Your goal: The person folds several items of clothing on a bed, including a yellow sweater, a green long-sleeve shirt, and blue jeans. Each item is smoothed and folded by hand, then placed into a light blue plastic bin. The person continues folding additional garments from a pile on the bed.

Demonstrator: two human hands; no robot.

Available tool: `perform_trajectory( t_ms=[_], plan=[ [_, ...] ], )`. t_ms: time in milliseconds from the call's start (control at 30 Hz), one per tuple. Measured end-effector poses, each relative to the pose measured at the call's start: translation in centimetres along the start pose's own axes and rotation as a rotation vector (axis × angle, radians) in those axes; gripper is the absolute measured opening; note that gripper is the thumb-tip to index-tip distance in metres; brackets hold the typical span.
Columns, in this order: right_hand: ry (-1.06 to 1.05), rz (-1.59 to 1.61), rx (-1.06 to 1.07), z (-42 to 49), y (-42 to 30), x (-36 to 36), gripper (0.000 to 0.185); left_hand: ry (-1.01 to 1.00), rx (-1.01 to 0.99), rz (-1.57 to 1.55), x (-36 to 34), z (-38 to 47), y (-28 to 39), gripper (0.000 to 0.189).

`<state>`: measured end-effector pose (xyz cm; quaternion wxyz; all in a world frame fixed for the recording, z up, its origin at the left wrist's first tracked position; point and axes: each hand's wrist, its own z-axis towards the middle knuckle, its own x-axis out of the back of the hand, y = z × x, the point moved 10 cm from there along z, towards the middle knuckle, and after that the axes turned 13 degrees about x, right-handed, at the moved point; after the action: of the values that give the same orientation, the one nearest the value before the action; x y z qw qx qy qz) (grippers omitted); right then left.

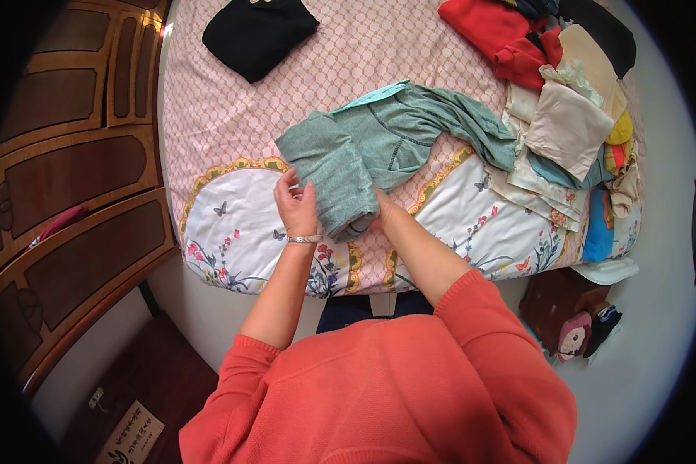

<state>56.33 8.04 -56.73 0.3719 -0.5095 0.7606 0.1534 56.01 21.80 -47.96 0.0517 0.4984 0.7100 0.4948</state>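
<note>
A grey-green long-sleeved garment point(383, 139) with dark stitching lies on the bed before me. Its near-left part is folded over into a thick bundle, while one sleeve stretches to the right. A strip of light turquoise fabric point(377, 95) shows along its far edge. My left hand point(296, 203), with a silver bracelet at the wrist, is at the bundle's left edge; its fingers are apart and slightly curled. My right hand point(384, 210) grips the bundle's right side, its fingers partly hidden by the cloth.
A folded black garment point(258, 37) lies on the patterned bedspread point(209, 116), far left. Piled clothes, including a red garment point(493, 32) and a pale folded piece point(568, 127), cover the right side. Wooden drawers point(75, 159) stand left, with maroon cloth point(64, 223) poking out.
</note>
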Motion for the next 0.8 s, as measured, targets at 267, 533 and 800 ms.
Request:
perform_trajectory(
  t_ms=[267,533,800],
  plan=[
    [0.307,-0.509,0.378,-6.1,-7.1,4.5,0.041,-0.231,0.381,-0.342,-2.4,0.8,-6.3,0.059],
    [0.037,-1.750,1.278,-9.3,-9.8,-8.2,0.043,-0.263,0.388,-0.517,-2.1,-1.3,-3.3,0.053],
    [-0.294,-1.150,0.509,-4.1,-1.6,-4.4,0.054,-0.083,0.108,-0.313,2.2,-6.1,-0.2,0.056]
  ],
)
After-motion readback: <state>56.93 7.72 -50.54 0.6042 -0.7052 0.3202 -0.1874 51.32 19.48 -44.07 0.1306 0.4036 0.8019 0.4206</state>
